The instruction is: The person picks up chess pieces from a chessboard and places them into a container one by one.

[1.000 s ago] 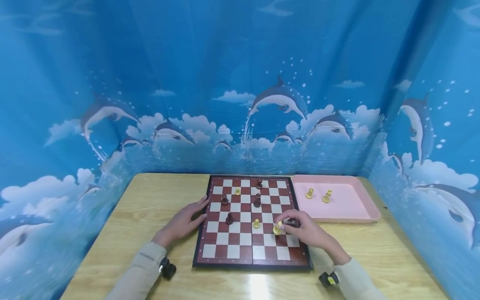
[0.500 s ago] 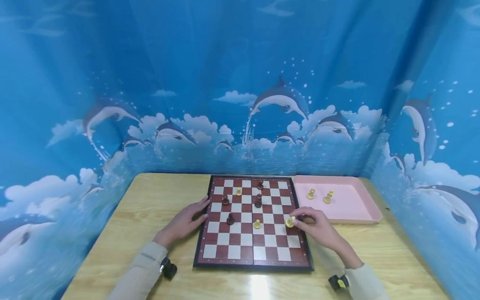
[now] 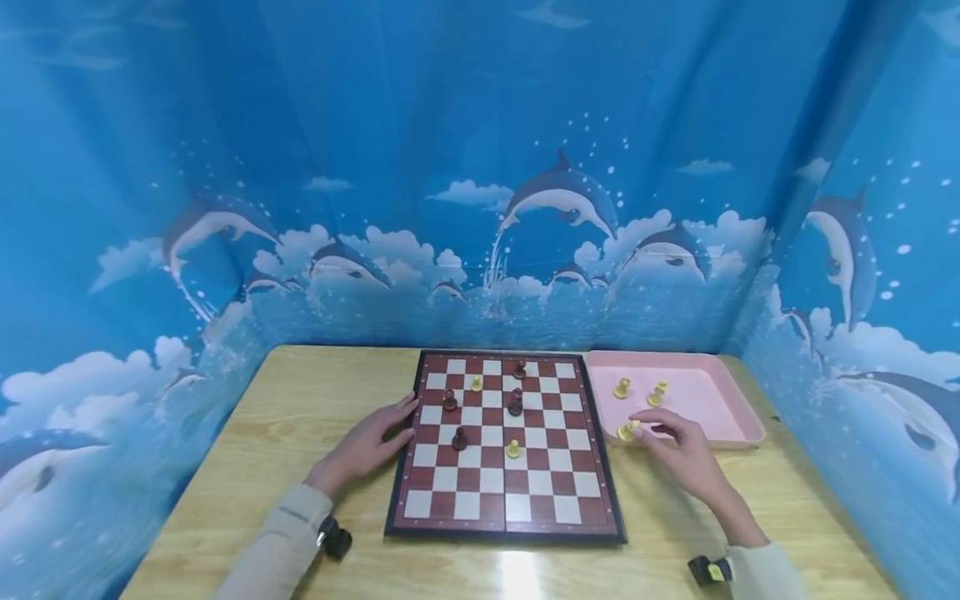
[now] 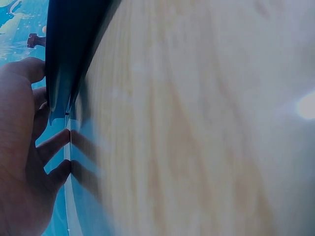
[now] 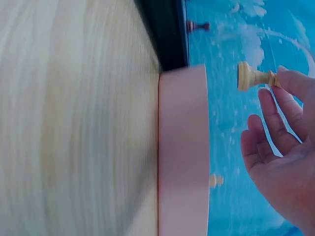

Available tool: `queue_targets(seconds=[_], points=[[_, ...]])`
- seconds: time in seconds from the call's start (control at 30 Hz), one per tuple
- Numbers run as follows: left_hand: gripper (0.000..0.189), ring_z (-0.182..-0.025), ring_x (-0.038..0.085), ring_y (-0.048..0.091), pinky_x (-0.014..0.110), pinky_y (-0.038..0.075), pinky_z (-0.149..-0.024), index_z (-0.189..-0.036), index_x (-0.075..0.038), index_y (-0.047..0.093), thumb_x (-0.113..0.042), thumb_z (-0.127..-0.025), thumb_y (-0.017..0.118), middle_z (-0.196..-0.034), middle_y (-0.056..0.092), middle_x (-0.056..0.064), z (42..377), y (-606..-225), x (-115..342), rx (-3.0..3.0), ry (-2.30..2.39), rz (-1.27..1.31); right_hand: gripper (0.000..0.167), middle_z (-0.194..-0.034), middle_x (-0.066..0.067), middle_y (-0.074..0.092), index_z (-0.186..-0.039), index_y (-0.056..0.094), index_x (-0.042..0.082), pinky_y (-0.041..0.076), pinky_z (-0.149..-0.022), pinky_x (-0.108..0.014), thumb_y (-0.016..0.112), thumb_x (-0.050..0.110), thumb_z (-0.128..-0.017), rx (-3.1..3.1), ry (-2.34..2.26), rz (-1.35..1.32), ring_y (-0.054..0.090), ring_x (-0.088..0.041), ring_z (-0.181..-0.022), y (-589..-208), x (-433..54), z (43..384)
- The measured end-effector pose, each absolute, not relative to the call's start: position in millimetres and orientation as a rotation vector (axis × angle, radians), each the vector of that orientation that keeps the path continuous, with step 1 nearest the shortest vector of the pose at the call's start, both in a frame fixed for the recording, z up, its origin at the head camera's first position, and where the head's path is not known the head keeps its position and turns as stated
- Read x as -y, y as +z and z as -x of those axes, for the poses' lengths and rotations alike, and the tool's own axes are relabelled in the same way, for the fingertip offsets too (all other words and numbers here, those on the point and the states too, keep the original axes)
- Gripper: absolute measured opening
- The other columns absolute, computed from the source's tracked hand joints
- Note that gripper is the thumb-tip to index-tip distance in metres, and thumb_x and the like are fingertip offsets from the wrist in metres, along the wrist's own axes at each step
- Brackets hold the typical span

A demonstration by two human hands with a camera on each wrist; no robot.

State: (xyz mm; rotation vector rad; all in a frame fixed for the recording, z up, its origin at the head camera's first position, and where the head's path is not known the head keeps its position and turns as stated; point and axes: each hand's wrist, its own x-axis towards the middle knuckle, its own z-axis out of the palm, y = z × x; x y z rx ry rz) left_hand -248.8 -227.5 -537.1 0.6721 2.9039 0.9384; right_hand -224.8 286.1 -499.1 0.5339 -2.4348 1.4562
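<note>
My right hand [image 3: 686, 458] pinches a pale yellow chess piece [image 3: 627, 431] between thumb and fingertips, at the near left corner of the pink tray [image 3: 701, 408]. In the right wrist view this chess piece [image 5: 252, 77] hangs above the tray wall [image 5: 183, 147], gripped near its top with the base free. Two more yellow chess pieces stand in the tray, one [image 3: 622, 388] left of the other [image 3: 657, 394]. My left hand [image 3: 363, 446], fingers extended, rests against the left edge of the red and white chessboard [image 3: 480, 504].
Several dark chess pieces stand on the board, among them a taller one [image 3: 515, 402] near the middle. Two yellow pawns [image 3: 513, 449] are on it too. The wooden table [image 3: 337, 367] ends at a blue dolphin curtain [image 3: 420, 167] behind and at the sides.
My right hand has carried the yellow chess piece from above the board's right side rightward to the tray's near left corner. The left hand stays at the board's edge.
</note>
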Motion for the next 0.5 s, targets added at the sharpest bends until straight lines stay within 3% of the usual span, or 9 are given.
queue_targets(seconds=[0.23, 0.37, 0.5], points=[[0.061, -0.149, 0.036, 0.035, 0.057, 0.031, -0.121, -0.159, -0.017, 0.035, -0.042, -0.106, 0.051, -0.167, 0.028, 0.005, 248.2, -538.4, 228.9, -2.903, 0.919, -0.67, 0.018, -0.107, -0.005, 0.075, -0.109, 0.071, -0.009, 0.048, -0.086, -0.005, 0.069, -0.006, -0.092, 2.337, 1.306, -0.409, 0.058, 0.01, -0.106, -503.2, -311.5, 229.4], [0.06, -0.149, 0.036, 0.036, 0.057, 0.031, -0.121, -0.159, -0.017, 0.035, -0.041, -0.106, 0.052, -0.167, 0.028, 0.005, 248.4, -538.2, 230.1, -2.899, 0.926, -0.671, 0.018, -0.106, 0.005, 0.074, -0.11, 0.071, -0.008, 0.048, -0.086, -0.005, 0.07, 0.0, -0.094, 2.327, 1.245, -0.288, 0.058, 0.012, -0.103, -503.5, -322.7, 236.6], [0.061, -0.149, 0.037, 0.035, 0.058, 0.031, -0.121, -0.159, -0.017, 0.035, -0.042, -0.106, 0.051, -0.167, 0.027, 0.006, 248.7, -537.8, 228.9, -2.897, 0.926, -0.668, 0.02, -0.108, 0.006, 0.071, -0.112, 0.072, -0.004, 0.044, -0.087, -0.004, 0.07, 0.007, -0.096, 2.321, 1.179, -0.151, 0.054, 0.015, -0.103, -504.9, -337.3, 246.8]])
